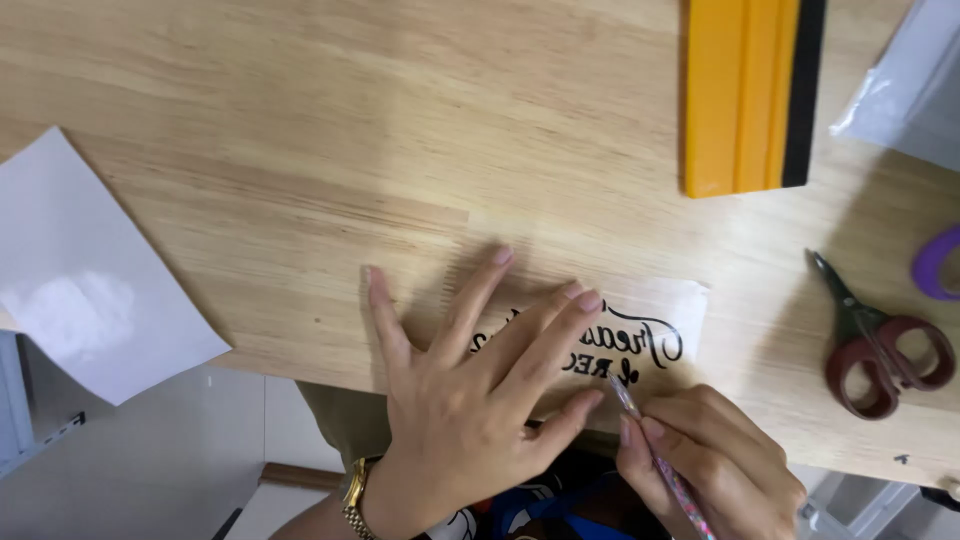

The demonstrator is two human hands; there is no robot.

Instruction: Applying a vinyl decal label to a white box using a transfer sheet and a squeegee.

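I look down on a pale wooden table [300,150] with long straight grain; beyond its near edge a light floor shows. My left hand [470,400] lies flat with fingers spread wide, gripping nothing, pressing a thin translucent decal sheet [660,330] bearing black cursive lettering near the table's front edge. A gold wristwatch [355,497] circles that wrist. My right hand [710,455] is closed in a pen grip round a slender glittery weeding tool [650,440], whose tip meets the sheet's lower edge just beside my left thumb. At the far edge lies a flat yellow plastic squeegee [745,95] with a black strip along one side. Red-handled scissors [875,340] rest shut at right, well apart from the sheet. A glossy white paper sheet [85,270] overhangs the table's left corner.
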